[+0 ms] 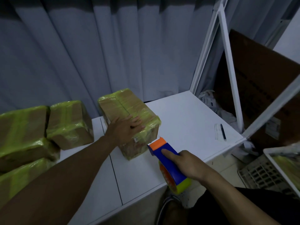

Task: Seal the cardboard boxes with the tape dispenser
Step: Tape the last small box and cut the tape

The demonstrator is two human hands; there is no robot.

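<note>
Left hand [128, 127] flat, steadying the slick, stiff box [129, 120]; right hand [188, 163] grips the light tape dispenser [165, 158].

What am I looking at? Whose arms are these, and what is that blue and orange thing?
No machine here: a person wears a camera on the head, looking down at their own arms. The left hand lies flat on a cardboard box wrapped in yellow-green tape, on a white table. The right hand grips a blue and orange tape dispenser, its toothed end close to that box. More taped boxes sit to the left; a pen lies to the right.
</note>
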